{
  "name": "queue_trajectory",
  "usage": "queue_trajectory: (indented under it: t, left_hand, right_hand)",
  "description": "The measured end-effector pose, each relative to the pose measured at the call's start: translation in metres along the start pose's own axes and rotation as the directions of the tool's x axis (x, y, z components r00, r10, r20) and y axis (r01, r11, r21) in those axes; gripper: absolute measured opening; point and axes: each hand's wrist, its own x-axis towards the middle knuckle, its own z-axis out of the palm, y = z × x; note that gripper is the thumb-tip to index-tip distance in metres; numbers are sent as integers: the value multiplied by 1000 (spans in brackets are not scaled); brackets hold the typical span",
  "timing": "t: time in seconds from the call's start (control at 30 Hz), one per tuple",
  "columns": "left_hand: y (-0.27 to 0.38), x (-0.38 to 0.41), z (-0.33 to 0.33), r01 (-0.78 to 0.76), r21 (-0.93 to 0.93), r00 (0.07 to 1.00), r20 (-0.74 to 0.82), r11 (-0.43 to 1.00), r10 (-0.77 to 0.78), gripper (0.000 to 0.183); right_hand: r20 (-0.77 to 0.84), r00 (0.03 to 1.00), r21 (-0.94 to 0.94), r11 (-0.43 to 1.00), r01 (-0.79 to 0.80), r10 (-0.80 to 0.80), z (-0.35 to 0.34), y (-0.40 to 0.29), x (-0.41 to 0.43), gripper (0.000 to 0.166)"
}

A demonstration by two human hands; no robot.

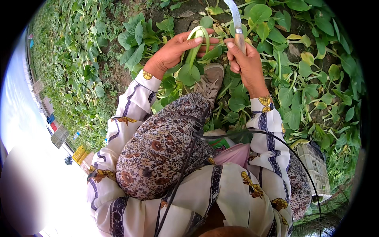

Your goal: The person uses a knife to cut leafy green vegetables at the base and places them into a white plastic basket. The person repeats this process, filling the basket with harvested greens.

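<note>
My left hand (pixel 180 49) holds a cut head of leafy greens (pixel 194 54), its pale stem base up by the thumb and its round green leaves hanging down. In my right hand (pixel 245 63) is a curved harvest knife (pixel 240 41) with a wooden handle and a metal collar. Its blade points away from me, and the tip runs past the top edge of the view. The knife and the greens are apart. Some fingers of my left hand are behind the stalks. Below the greens, a laced shoe (pixel 210 80) stands among the leaves.
Leafy plants (pixel 291 68) crowd the ground on the right, some yellowed. An uncut plant (pixel 134 40) grows left of my hand. At the right stands a pale plastic crate (pixel 314 169). A black cord (pixel 266 132) crosses my lap. A yellow crate (pixel 80 154) sits far left.
</note>
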Motion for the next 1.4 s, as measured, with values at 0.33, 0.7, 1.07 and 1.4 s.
queue_trajectory:
  t: [0.33,0.7,1.07,1.4]
  left_hand:
    - [58,-16,-26,-341,-56,939,-62,938,338,57]
    - [20,-12,-32,-203,-117,967,-179,972,180,56]
    - [-33,-56,-24,227,899,953,-285,373,105,34]
    - [-10,-76,-35,322,919,833,-389,227,395,26]
  right_hand:
    - [217,973,-64,993,95,-79,42,-37,42,26]
    - [207,969,-215,960,179,-134,41,-34,36,32]
    - [297,899,-543,832,-118,322,1,-8,-1,29]
    - [361,919,-742,548,386,-160,71,77,15,30]
